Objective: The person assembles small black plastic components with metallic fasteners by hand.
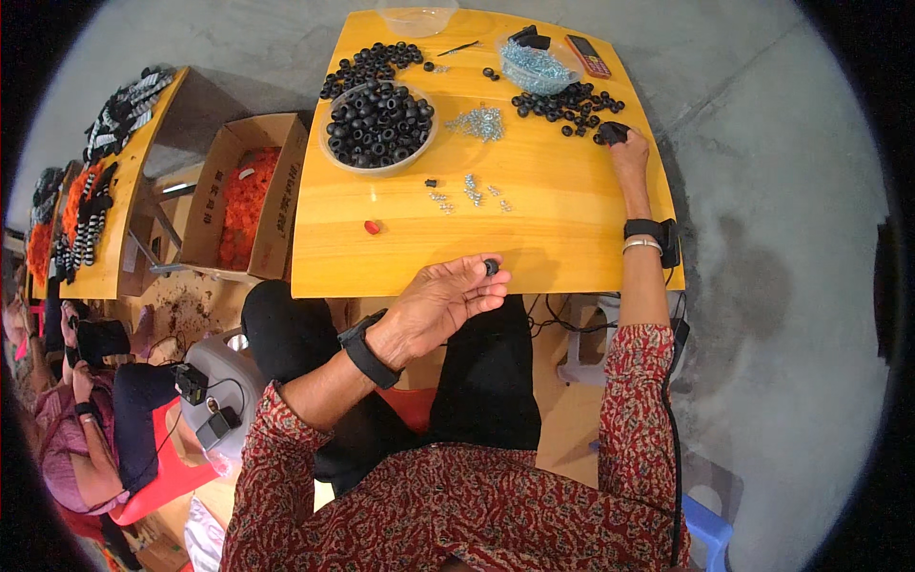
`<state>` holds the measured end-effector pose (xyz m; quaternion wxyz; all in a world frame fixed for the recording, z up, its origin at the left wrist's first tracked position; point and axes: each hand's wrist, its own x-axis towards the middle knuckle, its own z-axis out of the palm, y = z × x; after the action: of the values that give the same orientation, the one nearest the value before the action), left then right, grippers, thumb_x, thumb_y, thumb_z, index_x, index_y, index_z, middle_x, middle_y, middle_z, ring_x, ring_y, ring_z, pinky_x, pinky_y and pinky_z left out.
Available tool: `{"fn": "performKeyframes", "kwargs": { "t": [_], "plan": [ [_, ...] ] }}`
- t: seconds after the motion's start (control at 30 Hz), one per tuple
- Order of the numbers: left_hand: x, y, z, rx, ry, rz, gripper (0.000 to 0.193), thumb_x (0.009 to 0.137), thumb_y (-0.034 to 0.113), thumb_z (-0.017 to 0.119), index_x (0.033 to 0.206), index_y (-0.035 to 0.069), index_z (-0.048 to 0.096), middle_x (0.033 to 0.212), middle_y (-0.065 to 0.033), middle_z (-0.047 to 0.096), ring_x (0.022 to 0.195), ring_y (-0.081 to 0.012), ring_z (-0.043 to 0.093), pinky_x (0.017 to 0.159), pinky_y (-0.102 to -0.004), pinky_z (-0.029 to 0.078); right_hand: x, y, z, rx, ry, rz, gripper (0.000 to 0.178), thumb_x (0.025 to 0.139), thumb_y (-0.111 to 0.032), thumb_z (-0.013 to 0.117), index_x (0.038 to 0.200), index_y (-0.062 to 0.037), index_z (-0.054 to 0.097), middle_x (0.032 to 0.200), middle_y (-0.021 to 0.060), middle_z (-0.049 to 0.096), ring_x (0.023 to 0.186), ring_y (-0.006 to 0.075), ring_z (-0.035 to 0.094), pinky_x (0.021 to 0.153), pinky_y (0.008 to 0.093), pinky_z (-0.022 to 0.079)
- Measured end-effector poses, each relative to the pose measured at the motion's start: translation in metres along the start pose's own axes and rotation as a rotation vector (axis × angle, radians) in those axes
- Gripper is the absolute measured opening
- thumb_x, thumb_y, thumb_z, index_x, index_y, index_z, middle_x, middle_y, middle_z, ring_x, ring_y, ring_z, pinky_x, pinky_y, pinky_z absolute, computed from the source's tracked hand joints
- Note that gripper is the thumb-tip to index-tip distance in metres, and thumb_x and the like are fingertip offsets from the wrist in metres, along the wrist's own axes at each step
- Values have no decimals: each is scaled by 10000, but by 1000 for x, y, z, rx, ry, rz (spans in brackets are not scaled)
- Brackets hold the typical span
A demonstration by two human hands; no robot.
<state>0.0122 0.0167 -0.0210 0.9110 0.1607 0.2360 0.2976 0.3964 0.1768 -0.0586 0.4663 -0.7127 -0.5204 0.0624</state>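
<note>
My left hand [448, 300] is palm up at the table's near edge, with a small round black plastic piece [491, 267] pinched between thumb and fingertips. At the table's right side, my right hand [629, 157] is closed around something black [612, 133] that I cannot make out, beside a loose pile of black round pieces [575, 101]. A clear bowl [379, 170] on the left is heaped with similar hollow black pieces. Small silvery metal parts [477, 124] lie in a heap mid-table, with smaller groups [473, 190] nearer me.
A tub of bluish metal parts [538, 71] and a phone [587, 56] stand at the far right. A red cap [372, 228] lies near the left. Left of the yellow table [562, 238], a cardboard box [203, 214] holds orange material. Another person [81, 448] sits at the lower left.
</note>
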Motion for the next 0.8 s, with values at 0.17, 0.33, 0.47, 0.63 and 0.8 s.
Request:
{"fn": "performKeyframes", "kwargs": {
  "t": [0.17, 0.33, 0.47, 0.63, 0.8],
  "plan": [
    [0, 1, 0, -4, 2, -2, 313, 916, 149, 544, 1169, -32, 509, 1042, -128, 614, 906, -180, 613, 829, -295, 521, 4, 3, -3, -112, -72, -14, 199, 712, 28, 526, 899, 62, 583, 785, 149, 571, 712, 239, 551, 639, 325, 435],
    [0, 0, 1, -4, -1, -8, 316, 916, 161, 547, 1163, -33, 513, 1038, -126, 615, 906, -180, 612, 829, -295, 520, 11, 13, -5, -190, -124, 33, 199, 697, 36, 545, 890, 57, 591, 799, 168, 588, 708, 263, 576, 631, 320, 444],
    [2, -1, 0, 2, -13, 4, 316, 916, 166, 548, 1160, -32, 515, 1033, -123, 615, 913, -179, 609, 831, -296, 520, 6, 21, 0, -178, -29, -108, 215, 684, 56, 547, 893, 67, 597, 829, 175, 596, 685, 274, 582, 622, 327, 449],
    [1, 1, 0, 1, -2, -1, 306, 922, 160, 536, 1160, -31, 516, 1035, -121, 614, 919, -178, 608, 830, -294, 522, -1, 11, 3, -78, 0, -79, 208, 675, 52, 548, 873, 90, 600, 849, 193, 595, 691, 293, 583, 614, 324, 450],
    [-1, 2, 2, 13, 6, 1, 300, 923, 151, 531, 1163, -31, 518, 1046, -128, 614, 923, -181, 609, 836, -298, 522, 4, -1, -1, -175, -100, 237, 224, 669, 12, 562, 868, 107, 601, 907, 248, 600, 801, 318, 600, 722, 349, 447]
  ]
}}
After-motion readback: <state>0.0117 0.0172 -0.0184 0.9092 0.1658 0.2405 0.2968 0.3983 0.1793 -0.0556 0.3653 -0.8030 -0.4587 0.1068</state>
